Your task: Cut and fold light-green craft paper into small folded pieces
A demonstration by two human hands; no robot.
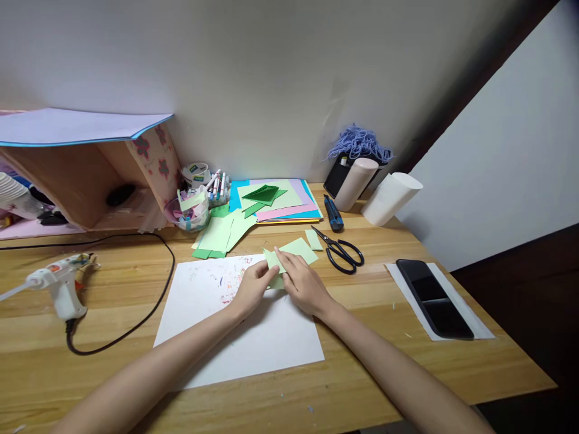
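Observation:
A piece of pale green paper point(272, 259) is held between my two hands over a white sheet point(253, 355) with coloured marks. My left hand point(251, 286) pinches its lower left side with the thumb. My right hand point(304, 281) presses on its right side, fingers laid along it. Just beyond my right fingers lies another light green rectangle point(301, 249), partly covered by them. Close by on the right are a small green paper scrap point(313, 239) and black-handled scissors point(342, 252), blades pointing to the upper left. How the held paper is folded is partly hidden by my fingers.
A white glue gun point(63, 286) with a looping black cable stands left. Behind are green paper pieces point(217, 232), a coloured paper stack point(289, 202), a plastic tub point(190, 214), and a blue cutter point(333, 214). A phone point(434, 298) lies right; paper rolls point(391, 199) stand behind.

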